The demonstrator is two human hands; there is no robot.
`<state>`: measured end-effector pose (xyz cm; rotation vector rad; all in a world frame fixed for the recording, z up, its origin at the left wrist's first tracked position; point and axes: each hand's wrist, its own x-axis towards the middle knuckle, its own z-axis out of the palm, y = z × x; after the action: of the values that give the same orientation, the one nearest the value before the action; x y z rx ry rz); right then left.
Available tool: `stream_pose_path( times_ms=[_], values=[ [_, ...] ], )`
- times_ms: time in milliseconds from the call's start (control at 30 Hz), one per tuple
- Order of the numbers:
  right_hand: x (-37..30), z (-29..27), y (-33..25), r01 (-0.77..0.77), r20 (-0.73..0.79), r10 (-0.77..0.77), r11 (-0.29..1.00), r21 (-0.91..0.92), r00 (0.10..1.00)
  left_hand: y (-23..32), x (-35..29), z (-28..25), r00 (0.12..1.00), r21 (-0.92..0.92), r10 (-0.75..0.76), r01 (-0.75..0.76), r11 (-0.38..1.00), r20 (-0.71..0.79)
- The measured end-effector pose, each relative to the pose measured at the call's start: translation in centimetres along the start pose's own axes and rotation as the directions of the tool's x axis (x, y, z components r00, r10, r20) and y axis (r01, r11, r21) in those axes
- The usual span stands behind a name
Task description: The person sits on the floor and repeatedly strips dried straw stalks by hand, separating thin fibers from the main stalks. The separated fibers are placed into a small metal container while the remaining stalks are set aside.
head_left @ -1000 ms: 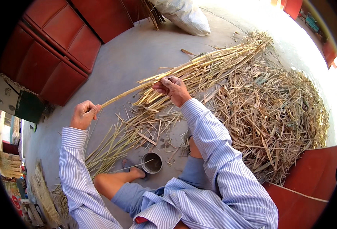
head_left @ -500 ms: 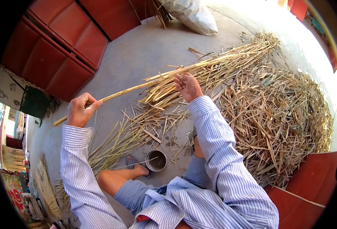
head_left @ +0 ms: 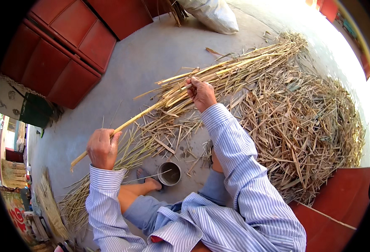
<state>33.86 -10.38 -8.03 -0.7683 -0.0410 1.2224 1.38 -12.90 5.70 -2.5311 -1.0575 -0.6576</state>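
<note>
My left hand [head_left: 103, 148] is closed around a long yellow dried stalk [head_left: 141, 114] near its thick end, which sticks out to the lower left. The stalk slants up and to the right, across the tips of a bundle of dried stalks [head_left: 239, 66] on the floor. My right hand [head_left: 202, 95] is raised over that bundle, thumb and fingers pinched together beside the stalk. A short pale strip shows at its fingertips; whether they also grip the stalk I cannot make out. Thin peeled greenish stalks [head_left: 124, 153] lie below the left hand.
A large heap of dry husks and leaves [head_left: 298, 134] covers the right side. Between my legs stands a round pot [head_left: 170, 174] with a thin stick across its rim. Red panels [head_left: 67, 63] stand at the upper left, a white sack [head_left: 214, 17] at the top.
My left hand has moved down and right with the stalk, which now slants more steeply. My right hand has shifted slightly left, its fingers now pinched closer to the stalk.
</note>
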Motion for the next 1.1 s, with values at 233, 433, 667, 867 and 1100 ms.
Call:
stream_pose_path(
  times_ms=[233,433,667,867,1100],
  values=[
    [-2.0,2.5,2.3,-0.187,0.448,0.158,0.982,0.020,0.880,5.0,5.5,4.9,0.999,0.031,0.007,-0.008,0.999,0.042],
    [1.2,-0.5,1.2,-0.214,0.293,0.210,0.977,-0.017,0.933,3.4,6.3,8.7,0.993,-0.249,0.028,-0.057,0.967,-0.118],
    [0.3,1.2,1.9,-0.211,0.245,0.252,0.960,-0.183,0.936,5.3,8.6,9.0,0.993,-0.090,0.089,-0.095,0.991,-0.077],
    [-0.5,1.6,1.5,-0.157,0.265,0.198,0.973,-0.166,0.944,4.9,7.8,10.0,0.994,-0.284,-0.107,0.103,0.953,0.002],
    [0.5,0.0,0.2,-0.082,0.188,0.100,0.991,-0.104,0.977,1.8,8.0,7.5,0.974,-0.212,-0.197,0.170,0.962,-0.112]
  ],
)
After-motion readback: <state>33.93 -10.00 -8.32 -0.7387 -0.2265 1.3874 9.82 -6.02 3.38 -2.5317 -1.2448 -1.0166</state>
